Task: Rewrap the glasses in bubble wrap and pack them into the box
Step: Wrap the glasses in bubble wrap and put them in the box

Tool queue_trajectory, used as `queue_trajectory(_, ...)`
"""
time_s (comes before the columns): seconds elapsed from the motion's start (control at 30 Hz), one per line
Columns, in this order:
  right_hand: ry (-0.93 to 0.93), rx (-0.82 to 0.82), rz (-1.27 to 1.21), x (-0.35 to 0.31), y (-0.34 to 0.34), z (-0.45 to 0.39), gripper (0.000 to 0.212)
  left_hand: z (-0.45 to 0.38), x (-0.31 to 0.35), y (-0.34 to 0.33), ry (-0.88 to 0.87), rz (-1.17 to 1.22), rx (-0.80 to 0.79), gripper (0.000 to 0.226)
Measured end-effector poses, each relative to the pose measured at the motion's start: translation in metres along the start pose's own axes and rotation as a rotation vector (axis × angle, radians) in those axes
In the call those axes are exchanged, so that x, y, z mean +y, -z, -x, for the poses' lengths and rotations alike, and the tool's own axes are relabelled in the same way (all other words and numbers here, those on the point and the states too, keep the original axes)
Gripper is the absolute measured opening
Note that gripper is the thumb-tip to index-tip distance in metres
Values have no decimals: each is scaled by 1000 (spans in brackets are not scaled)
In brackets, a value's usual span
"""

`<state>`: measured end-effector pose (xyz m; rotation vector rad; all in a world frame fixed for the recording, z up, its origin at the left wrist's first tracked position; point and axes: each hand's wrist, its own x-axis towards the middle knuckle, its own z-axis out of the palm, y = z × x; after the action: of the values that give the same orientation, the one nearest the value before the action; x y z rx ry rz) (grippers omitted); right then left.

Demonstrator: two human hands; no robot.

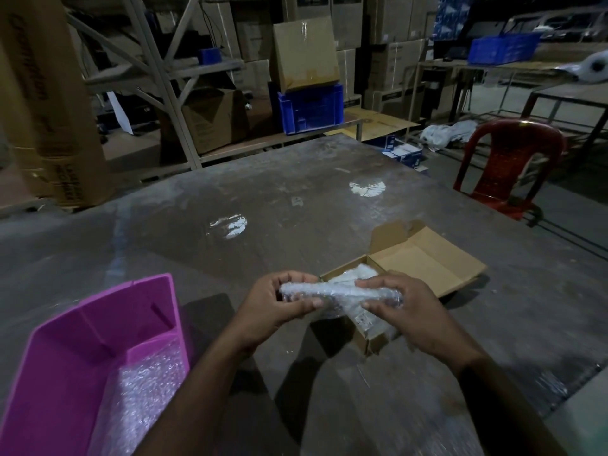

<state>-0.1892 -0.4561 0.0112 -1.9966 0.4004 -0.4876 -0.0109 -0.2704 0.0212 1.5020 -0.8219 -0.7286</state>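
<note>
A long bundle of bubble wrap [335,291] is held level between both hands, just above the near end of a small open cardboard box [424,258]. My left hand [279,304] grips the bundle's left end, fingers curled round it. My right hand [404,311] pinches the right end between thumb and fingers. The glasses inside the wrap are hidden. More wrapped material [362,274] lies inside the box, whose lid flap is folded back to the right.
A pink plastic bin [98,340] with a bubble wrap sheet [144,386] in it stands at the near left. The grey table [296,199] stretches ahead. A red plastic chair [513,159] stands at the far right. Stacked cartons and blue crates [309,108] line the back.
</note>
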Motion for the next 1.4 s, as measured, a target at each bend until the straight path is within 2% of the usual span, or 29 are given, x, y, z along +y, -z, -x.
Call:
queue_trajectory(0.17,53,42,148,9,3,-4,9,-5,-13,8,-37,-114,135,6)
queue_trajectory(0.27,40,45,138,10,7,-5,10,-7,-12,8,-94,-129,199,19)
queue_trajectory(0.37,28,34,65,7,9,-3,16,-10,-6,2,-72,-74,120,9)
queue_trajectory(0.5,40,34,14,6,13,-2,28,-18,-2,-1,-50,-63,123,25)
queue_trajectory(0.6,-2,11,-114,0,13,1,35,-22,3,-6,-30,-30,98,30)
queue_trajectory(0.67,-35,19,-200,-3,15,2,33,-27,9,-9,7,-2,49,31)
queue_trajectory(0.77,-122,28,-269,-1,17,0,19,-38,18,-12,59,50,-5,22)
queue_trajectory(0.83,-119,81,-189,5,19,-2,16,-46,21,-16,56,43,-23,23)
queue_trajectory(0.9,-73,138,53,14,21,-6,13,-57,22,-19,71,16,-44,30)
queue_trajectory(1.07,-5,151,459,33,21,-12,13,-90,10,-16,142,-223,-175,27)
queue_trajectory(1.17,-50,89,537,38,18,-12,14,-103,3,-16,155,-402,-217,27)
queue_trajectory(1.23,-70,81,527,39,14,-10,10,-112,-3,-14,159,-483,-195,28)
queue_trajectory(1.4,-119,60,506,40,-3,-10,21,-126,-24,-15,211,-576,-89,29)
